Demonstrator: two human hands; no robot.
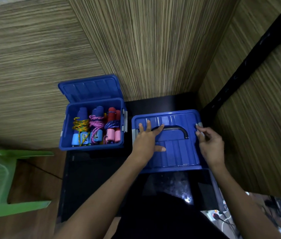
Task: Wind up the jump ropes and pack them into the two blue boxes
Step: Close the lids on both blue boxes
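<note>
Two blue boxes stand side by side on a black counter (91, 173) set against wood-grain walls. The left box (91, 145) is open, its lid (89, 88) tilted back against the wall; inside lie three wound ropes: a yellow rope (81, 126) with blue handles, a pink rope (96, 124) with blue handles, and a purple rope (111, 125) with red and pink handles. The right box (179, 152) has its lid down, black handle (179, 129) lying flat on top. The left hand (147, 140) rests flat on that lid, fingers spread and straight, gripping nothing. The right hand (210, 144) pinches the grey latch (199, 125) at the lid's right edge. A green stool (0, 178) stands on the floor at left.
</note>
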